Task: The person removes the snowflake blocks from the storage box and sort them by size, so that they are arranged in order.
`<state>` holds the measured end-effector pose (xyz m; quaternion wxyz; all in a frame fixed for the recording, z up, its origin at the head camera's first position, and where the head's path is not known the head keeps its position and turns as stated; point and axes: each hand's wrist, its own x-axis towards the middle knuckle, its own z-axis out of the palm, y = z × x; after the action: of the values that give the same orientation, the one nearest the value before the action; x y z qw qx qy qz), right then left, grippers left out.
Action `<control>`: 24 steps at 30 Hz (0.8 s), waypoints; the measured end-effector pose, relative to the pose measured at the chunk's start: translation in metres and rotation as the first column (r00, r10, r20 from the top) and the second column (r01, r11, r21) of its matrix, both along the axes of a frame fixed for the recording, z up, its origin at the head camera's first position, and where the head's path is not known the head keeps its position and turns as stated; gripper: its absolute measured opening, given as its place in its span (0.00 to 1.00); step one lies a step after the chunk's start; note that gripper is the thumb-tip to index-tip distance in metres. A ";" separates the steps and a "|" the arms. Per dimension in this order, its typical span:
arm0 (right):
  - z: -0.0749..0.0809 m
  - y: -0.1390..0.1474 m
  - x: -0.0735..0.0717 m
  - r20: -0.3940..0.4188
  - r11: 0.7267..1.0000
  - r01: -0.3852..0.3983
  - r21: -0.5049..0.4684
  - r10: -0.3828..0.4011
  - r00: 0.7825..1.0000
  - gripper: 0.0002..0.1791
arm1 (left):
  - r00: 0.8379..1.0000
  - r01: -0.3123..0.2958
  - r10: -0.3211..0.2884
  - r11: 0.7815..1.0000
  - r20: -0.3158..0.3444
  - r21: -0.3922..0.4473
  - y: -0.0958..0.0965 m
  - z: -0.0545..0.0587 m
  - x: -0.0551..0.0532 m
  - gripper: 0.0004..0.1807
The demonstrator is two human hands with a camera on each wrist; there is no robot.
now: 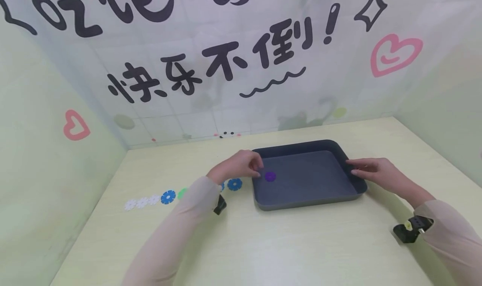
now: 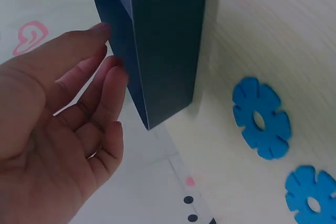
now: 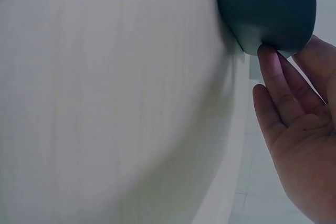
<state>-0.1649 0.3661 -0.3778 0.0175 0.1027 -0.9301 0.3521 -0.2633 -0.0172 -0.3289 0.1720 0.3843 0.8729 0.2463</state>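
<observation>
A dark grey rectangular tray (image 1: 312,177) lies on the table, with one purple snowflake disc (image 1: 270,176) on its floor near the left side. Over the tray's left rim hovers my left hand (image 1: 242,162), its fingers loosely bent and nothing visible between them. The left wrist view shows that hand (image 2: 68,114) beside the tray wall (image 2: 168,40). My right hand (image 1: 376,173) pinches the right rim, thumb on one side and fingers on the other. In the right wrist view its fingertips (image 3: 270,59) touch the tray's outer wall (image 3: 268,9).
A row of snowflake discs runs left of the tray: white ones (image 1: 142,202), a blue one (image 1: 168,197), a green one (image 1: 182,193) partly behind the left sleeve, and a blue one (image 1: 235,184) nearest the tray. A printed wall sheet (image 1: 211,110) stands behind the table (image 1: 301,244).
</observation>
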 end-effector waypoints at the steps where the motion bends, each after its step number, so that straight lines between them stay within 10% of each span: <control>1: 0.000 0.000 0.000 0.005 1.000 0.002 0.000 -0.002 1.000 0.23 | 1.000 0.013 -0.013 1.000 -0.004 -0.024 0.005 0.001 -0.001 0.13; 12: 0.001 -0.001 0.000 0.002 1.000 0.006 -0.002 -0.006 1.000 0.23 | 0.996 -0.006 0.026 0.968 0.079 -0.249 0.044 0.001 -0.013 0.14; 24: 0.000 0.001 0.001 0.009 1.000 0.008 0.005 -0.008 1.000 0.23 | 0.939 -0.239 0.312 0.894 0.145 -0.379 0.060 0.004 -0.012 0.10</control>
<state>-0.1642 0.3671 -0.3779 0.0143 0.0972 -0.9316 0.3501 -0.2755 0.0426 -0.3245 0.2895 0.1917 0.9266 0.1443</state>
